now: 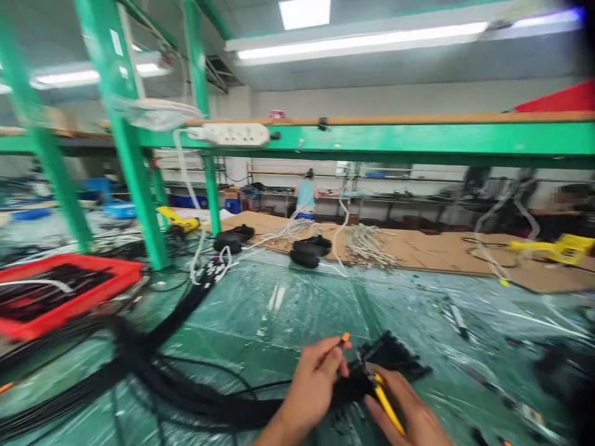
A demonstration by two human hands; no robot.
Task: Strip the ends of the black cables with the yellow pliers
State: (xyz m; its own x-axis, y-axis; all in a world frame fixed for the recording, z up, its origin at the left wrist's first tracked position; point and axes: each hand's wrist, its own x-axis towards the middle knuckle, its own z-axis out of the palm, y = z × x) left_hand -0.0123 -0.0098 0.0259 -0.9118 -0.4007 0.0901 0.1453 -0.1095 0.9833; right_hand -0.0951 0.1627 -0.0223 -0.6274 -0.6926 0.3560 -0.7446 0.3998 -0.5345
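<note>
Between the thumb and fingers of my left hand is a thin dark cable with an orange tip pointing up. My right hand is closed around yellow-handled pliers; their metal jaws point toward my left hand, apart from the orange tip. Whether the jaws are open is too blurred to tell. A thick bundle of black cables runs from the left side under both hands. Its cut ends fan out just beyond the pliers.
A red tray of dark parts stands at left beside green posts. Cardboard with pale cable ties lies behind the plastic-covered table. A power strip hangs on the green beam. A person stands far back.
</note>
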